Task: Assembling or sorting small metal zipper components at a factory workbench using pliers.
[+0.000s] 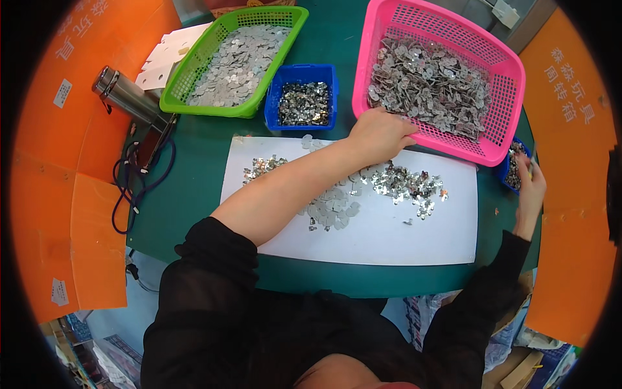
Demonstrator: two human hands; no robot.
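Note:
My left hand (382, 136) reaches across the white board (414, 243) and grips the near left rim of a pink plastic basket (437, 144). Small clear and silvery flat pieces (427, 87) fill much of that basket. At the far right, my right hand (531, 188) is closed at the side edge of a small blue bin (505, 174) holding small metal pieces; its fingertips are partly hard to make out. Under my left forearm, pale translucent discs (334, 206) lie heaped on the board. Shiny metal clips (408, 185) are spread to their right, and more clips (262, 167) lie to their left.
A green basket (170, 100) of pale discs stands at the back left, beside another blue bin (300, 126) of metal pieces. A steel flask (126, 94) and a dark cord (170, 162) lie at the left. Orange panels (42, 214) wall both sides of the green table (188, 214).

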